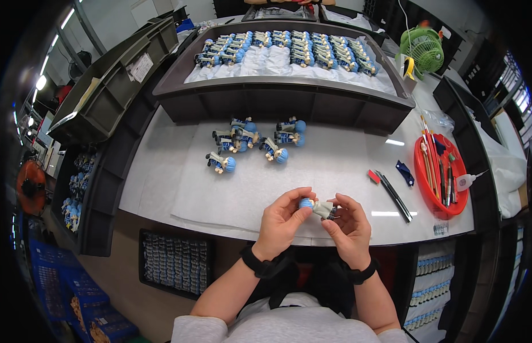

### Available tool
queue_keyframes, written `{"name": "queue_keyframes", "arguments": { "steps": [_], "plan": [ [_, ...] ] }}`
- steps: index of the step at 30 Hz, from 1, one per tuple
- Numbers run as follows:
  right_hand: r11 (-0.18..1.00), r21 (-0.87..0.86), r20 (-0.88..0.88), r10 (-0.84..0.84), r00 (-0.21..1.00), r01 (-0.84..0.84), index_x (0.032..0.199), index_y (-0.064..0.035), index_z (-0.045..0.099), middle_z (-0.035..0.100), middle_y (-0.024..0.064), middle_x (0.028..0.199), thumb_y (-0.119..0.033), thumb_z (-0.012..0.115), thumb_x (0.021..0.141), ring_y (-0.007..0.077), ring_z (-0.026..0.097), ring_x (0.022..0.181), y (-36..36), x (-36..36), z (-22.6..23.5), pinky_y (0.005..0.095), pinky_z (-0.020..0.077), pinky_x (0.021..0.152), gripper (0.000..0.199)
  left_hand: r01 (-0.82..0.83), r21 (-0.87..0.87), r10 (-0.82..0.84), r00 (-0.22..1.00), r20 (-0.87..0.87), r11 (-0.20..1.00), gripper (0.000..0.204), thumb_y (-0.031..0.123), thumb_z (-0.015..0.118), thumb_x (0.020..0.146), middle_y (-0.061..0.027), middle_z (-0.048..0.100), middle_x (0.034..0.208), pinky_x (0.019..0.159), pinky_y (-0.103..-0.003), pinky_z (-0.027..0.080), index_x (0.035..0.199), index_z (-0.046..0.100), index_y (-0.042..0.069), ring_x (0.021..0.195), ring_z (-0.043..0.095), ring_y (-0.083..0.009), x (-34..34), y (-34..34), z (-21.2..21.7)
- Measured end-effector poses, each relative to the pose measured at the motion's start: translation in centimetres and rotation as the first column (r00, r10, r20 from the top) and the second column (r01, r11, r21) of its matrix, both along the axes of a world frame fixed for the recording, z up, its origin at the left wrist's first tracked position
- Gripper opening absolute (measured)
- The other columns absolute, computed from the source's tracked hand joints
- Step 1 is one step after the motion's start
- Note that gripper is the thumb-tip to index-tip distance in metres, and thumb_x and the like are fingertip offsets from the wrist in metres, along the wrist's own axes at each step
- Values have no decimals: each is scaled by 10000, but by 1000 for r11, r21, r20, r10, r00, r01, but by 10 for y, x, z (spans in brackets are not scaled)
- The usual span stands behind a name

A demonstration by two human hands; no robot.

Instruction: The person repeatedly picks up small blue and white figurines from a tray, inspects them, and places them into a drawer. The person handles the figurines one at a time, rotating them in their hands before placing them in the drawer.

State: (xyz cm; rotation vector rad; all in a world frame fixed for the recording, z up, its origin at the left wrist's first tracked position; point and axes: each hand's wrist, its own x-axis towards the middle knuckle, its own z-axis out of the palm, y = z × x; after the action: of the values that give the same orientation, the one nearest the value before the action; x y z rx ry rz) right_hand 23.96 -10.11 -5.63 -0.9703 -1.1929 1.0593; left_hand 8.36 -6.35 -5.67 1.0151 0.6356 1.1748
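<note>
Both my hands hold one small toy figure (318, 208) with a blue head and pale body, just above the near edge of the white table (163, 171). My left hand (284, 220) pinches its blue head. My right hand (349, 224) grips the body end. Several more of these blue-headed figures (252, 143) lie loose on the table beyond my hands.
A large dark tray (289, 94) at the back holds rows of several finished figures on white sheet. A red dish (443, 174) with brushes and tools sits right. A black pen (394, 195) and a blue clip (404, 172) lie beside it. A green fan (423, 50) stands far right.
</note>
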Motion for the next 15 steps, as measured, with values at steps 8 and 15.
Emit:
{"name": "queue_keyframes", "arguments": {
  "steps": [8, 15],
  "plan": [
    [1000, -11, -11, 1, 1000, -1, 1238, 3, 437, 530, 99, 1124, 40, 642, 799, 126, 558, 922, 0, -1, 2, 242, 493, 790, 486, -15, 10, 15, 1000, 2, 1000, 374, -33, 563, 855, -122, 555, 1148, 955, -312, 422, 1217, 470, -30, 1088, 530, -189, 0, 0, -2],
    [1000, -13, -11, 5, 1000, -5, 1238, 3, 434, 526, 101, 1132, 44, 633, 804, 128, 560, 934, 0, 0, 1, 241, 492, 786, 479, -13, 19, 13, 1000, 5, 1000, 387, -48, 568, 845, -121, 551, 1153, 952, -310, 425, 1218, 468, -31, 1086, 531, -190, 0, 0, -1]
  ]
}}
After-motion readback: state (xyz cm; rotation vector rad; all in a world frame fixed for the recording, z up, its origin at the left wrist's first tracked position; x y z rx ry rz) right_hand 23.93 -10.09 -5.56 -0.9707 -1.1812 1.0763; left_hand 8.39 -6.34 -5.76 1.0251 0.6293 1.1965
